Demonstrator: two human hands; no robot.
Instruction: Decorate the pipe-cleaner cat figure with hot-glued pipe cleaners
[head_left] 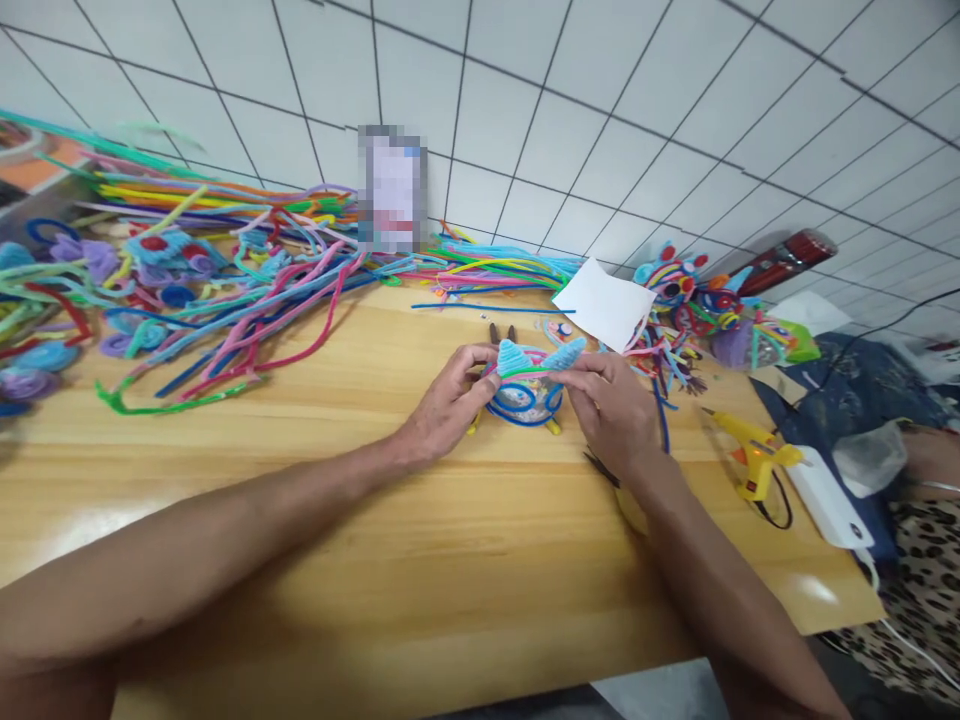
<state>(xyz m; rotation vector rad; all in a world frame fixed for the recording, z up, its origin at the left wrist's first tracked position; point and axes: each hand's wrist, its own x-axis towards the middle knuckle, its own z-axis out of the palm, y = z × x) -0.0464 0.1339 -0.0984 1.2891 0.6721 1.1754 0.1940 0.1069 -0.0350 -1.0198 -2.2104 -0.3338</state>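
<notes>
Left hand (454, 395), right hand (619, 410) bare. Left forearm (262, 530), right forearm (720, 570) bare, smooth-outlined, tapering toward wrists (409, 447). Left elbow (45, 650), by desk's (337, 620) near-left corner, shadowed, apparently bare too.

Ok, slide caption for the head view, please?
Left hand and right hand hold a blue-eared fuzzy-wire figure at a wooden table, yellow glue gun at right.

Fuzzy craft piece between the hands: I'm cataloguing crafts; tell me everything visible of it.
The fuzzy craft piece has two pointed light-blue ears, pink and green strands beneath them, and blue loops below. It looks like pipe cleaner. The left hand holds its left side, the right hand its right, over the wooden table; whether it rests there is unclear.
</notes>
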